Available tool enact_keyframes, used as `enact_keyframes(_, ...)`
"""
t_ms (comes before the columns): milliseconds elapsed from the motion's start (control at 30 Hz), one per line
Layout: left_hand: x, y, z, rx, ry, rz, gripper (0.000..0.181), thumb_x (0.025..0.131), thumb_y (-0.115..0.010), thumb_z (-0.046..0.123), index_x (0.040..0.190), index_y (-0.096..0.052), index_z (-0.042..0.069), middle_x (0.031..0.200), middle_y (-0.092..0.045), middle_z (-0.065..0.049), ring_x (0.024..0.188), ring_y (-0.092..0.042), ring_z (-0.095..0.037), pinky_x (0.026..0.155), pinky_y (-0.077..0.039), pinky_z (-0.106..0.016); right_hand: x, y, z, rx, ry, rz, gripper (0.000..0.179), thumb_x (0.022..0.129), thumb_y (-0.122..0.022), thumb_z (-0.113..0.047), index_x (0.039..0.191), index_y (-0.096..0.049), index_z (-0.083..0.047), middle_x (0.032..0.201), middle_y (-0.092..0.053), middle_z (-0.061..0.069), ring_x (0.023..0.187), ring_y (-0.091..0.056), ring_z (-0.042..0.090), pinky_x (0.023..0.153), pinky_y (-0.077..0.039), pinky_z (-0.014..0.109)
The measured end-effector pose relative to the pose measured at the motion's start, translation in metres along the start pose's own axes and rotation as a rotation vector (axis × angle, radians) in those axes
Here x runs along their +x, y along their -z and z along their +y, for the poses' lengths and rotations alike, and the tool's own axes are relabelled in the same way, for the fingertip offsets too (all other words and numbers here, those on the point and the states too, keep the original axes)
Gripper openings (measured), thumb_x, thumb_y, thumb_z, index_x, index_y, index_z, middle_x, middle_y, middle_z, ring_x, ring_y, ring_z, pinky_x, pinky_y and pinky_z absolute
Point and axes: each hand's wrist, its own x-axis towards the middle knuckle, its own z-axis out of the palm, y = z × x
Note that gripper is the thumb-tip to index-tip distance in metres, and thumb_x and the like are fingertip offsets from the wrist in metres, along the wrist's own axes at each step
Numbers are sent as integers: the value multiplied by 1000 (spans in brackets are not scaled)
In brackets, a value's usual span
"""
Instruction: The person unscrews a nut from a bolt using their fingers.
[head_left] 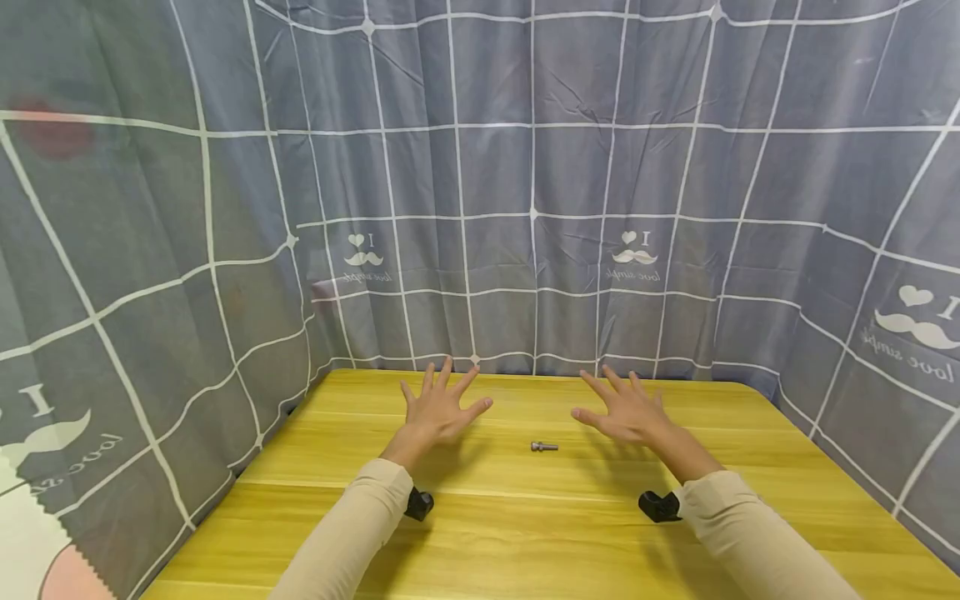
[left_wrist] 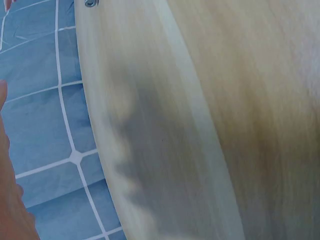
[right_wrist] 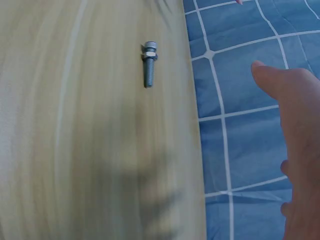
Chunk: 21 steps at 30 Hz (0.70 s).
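A small metal bolt [head_left: 543, 447] with a nut threaded on near its head lies on its side on the wooden table [head_left: 480, 533]. In the right wrist view the bolt [right_wrist: 149, 64] shows its round head, the nut and the bare thread below. My left hand [head_left: 437, 412] hovers over the table to the left of the bolt, fingers spread and holding nothing. To the bolt's right, my right hand [head_left: 626, 413] is also spread above the table with nothing in it. Only the bolt's end [left_wrist: 90, 3] appears at the top of the left wrist view.
A grey curtain [head_left: 495, 175] with white grid lines hangs behind the table and along both sides. Black wrist-worn devices [head_left: 660, 506] sit under the sleeves [head_left: 742, 525]. A pale cloth with a zigzag edge [head_left: 37, 533] shows at the lower left.
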Motion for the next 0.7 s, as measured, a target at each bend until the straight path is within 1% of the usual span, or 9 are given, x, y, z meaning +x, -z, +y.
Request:
enact_keyframes(200,-3,0,10,-17,-19,-11,73,99,-42,74,163,-32,40,171,-14,-13,154,-6,-47,106,3,-83,0,-11,-3,42,32,17,82,99,-49,-69,163,-34,-20,166,-22,23,146,-12,62,101,-8,88)
enact_keyframes(233,-4,-1,11,-29,-25,-10,72,99,-44,72,163,-33,39,171,-15,-14,154,-6,-47,106,3,-83,0,-13,-3,45,36,22,82,99,-50,-68,163,-35,-20,166,-22,23,146,-13,62,101,-8,87)
enact_keyframes(300,-3,-3,13,-32,-25,-23,73,99,-42,74,163,-31,41,171,-14,-12,154,-5,-45,106,3,-83,0,-16,-3,53,50,37,80,100,-52,-65,162,-36,-18,166,-23,24,146,-14,61,101,-9,87)
enact_keyframes(400,-3,-9,15,-34,-29,-46,73,100,-41,73,163,-30,40,172,-12,-11,154,-5,-45,107,1,-82,2,-23,-4,65,73,61,78,100,-54,-62,161,-38,-17,165,-25,25,145,-18,61,101,-11,88)
enact_keyframes(467,-4,-11,16,-45,-38,-58,73,100,-38,74,163,-32,37,172,-13,-11,154,-7,-46,106,-1,-83,3,-27,-6,74,89,75,76,101,-55,-61,160,-40,-16,164,-27,26,145,-21,60,100,-12,88)
enact_keyframes(633,-7,-14,22,-119,-61,-81,72,102,-38,72,162,-38,31,170,-17,-14,153,-11,-47,106,-4,-84,6,-40,-9,134,109,91,73,102,-58,-54,160,-41,-14,161,-32,27,144,-28,57,101,-15,87)
enact_keyframes(700,-7,-15,24,-155,-61,-98,72,102,-38,71,162,-38,31,170,-17,-14,153,-11,-47,107,-4,-83,8,-44,-10,175,109,89,72,103,-58,-52,160,-40,-12,160,-32,28,144,-30,56,101,-17,86)
